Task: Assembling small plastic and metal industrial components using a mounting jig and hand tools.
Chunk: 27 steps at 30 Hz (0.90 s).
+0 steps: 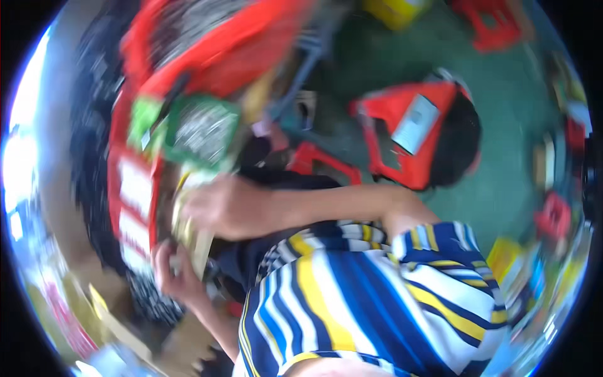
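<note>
My right hand (220,206) reaches across my lap to the edge of a work surface, just below a green basket (232,125) of shiny small metal pieces. Its fingers look curled, but motion smears them, and anything they hold cannot be made out. Nearer my body, my left hand (179,276) is closed with thumb and fingers drawn together beside a red tray (155,191) with white compartments. Whatever sits in that pinch is too small and blurred to name. A pale yellowish strip (201,254) lies between the two hands.
A big red basket (264,38) with metal pieces stands at the far left, above a light green object (146,116). To the right, a red stool (392,103) bears a white, phone-like slab (416,124) and a black item (457,141). Cardboard (122,330) is at lower left.
</note>
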Available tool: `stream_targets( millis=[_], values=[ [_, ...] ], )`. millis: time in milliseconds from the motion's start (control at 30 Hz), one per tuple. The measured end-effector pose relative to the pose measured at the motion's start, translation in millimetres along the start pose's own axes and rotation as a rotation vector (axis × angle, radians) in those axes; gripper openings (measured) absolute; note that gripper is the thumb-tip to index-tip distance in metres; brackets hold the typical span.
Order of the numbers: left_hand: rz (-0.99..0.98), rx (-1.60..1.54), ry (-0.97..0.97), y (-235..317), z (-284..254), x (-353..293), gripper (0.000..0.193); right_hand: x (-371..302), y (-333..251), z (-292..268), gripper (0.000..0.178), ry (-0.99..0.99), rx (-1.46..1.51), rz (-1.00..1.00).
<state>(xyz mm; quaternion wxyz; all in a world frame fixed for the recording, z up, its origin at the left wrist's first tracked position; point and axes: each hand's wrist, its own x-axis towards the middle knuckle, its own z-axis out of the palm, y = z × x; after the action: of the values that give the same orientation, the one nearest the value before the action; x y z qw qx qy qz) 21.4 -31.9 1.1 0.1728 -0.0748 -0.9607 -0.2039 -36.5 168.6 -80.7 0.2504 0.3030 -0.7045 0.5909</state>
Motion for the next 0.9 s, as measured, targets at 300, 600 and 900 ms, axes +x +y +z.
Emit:
stream_targets(
  millis=[300,600,900],
  values=[
    [0.146,0.147,0.081,-28,-4,-10,0.026,40,-10,34,0.041,-0.298,-0.184,-0.128],
    [0.069,-0.060,0.234,-90,-13,-17,0.041,83,14,85,0.026,-0.562,-0.391,-0.392],
    [-0.159,-0.097,0.316,-136,-40,-35,0.037,229,97,147,0.019,-0.434,-0.727,-0.402]
  ],
)
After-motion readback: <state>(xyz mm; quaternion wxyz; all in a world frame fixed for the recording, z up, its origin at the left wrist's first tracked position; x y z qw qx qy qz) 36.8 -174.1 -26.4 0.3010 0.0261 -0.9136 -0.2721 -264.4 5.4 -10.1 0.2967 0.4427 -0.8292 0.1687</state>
